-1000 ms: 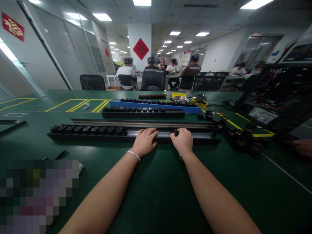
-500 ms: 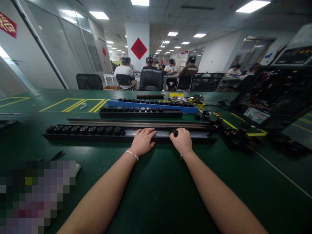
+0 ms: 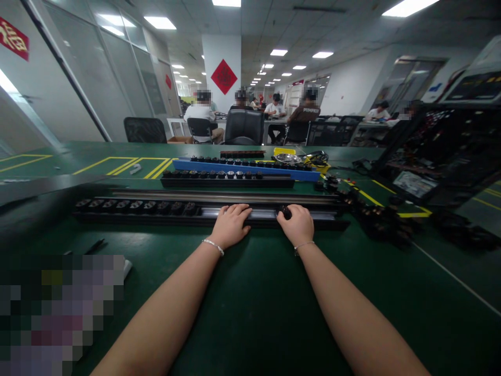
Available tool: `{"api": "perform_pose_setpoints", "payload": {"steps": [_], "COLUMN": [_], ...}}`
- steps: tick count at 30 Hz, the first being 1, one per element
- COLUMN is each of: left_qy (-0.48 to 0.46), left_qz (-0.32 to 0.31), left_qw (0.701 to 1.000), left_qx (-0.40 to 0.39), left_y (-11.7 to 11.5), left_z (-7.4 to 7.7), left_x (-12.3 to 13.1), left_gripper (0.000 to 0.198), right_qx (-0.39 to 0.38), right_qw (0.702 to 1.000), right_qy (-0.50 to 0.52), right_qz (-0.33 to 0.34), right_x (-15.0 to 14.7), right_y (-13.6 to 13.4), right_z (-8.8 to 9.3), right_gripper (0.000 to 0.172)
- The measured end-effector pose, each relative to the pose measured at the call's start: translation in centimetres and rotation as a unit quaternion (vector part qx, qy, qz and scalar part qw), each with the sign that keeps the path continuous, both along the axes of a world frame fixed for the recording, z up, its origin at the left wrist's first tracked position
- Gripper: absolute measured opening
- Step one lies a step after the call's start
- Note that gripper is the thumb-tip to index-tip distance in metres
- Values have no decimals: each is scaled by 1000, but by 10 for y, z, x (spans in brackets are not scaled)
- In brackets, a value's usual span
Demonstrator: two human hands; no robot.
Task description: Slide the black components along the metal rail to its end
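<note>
A long black rail (image 3: pixel 258 224) with a pale inner channel lies across the table in front of me. Round black socket modules (image 3: pixel 149 207) sit in a row along its left part. My left hand (image 3: pixel 232 224) lies over the rail's middle, fingers across the top and thumb at the near side. Farther right, my right hand (image 3: pixel 297 224) is closed around a small black socket module (image 3: pixel 287 211) at the channel. The fingers partly cover that module, so whether it is seated in the channel cannot be told.
Behind lie another long rail (image 3: pixel 219 197), a shorter filled rail (image 3: pixel 227 183) and a blue rail (image 3: pixel 250 168). Loose black modules (image 3: pixel 376 219) are piled right, near a dark rack (image 3: pixel 438 151). A blurred grey shape (image 3: pixel 43 188) enters at left. People sit at far desks.
My right hand has shifted slightly right along the rail with the module. My left hand stays in place. A blurred grey and dark shape has come in at the left edge.
</note>
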State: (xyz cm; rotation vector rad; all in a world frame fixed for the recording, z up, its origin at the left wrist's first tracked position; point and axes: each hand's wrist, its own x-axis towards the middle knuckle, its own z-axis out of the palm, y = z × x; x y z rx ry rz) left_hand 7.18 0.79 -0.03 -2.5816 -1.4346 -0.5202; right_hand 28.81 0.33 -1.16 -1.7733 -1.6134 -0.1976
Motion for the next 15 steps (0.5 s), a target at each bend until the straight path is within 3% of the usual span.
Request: {"api": "perform_pose_setpoints", "payload": {"steps": [15], "left_qy": [4], "left_qz": [-2], "left_qw": [1000], "left_qx": [3], "left_y": [0], "left_z": [-1], "left_x": [-1], "left_gripper": [49], "right_qx": [-8], "right_qw": [1000], "right_qy": [9], "right_qz": [-24], "right_x": [7], "right_y": [0], "right_z": [0], "right_gripper": [26]}}
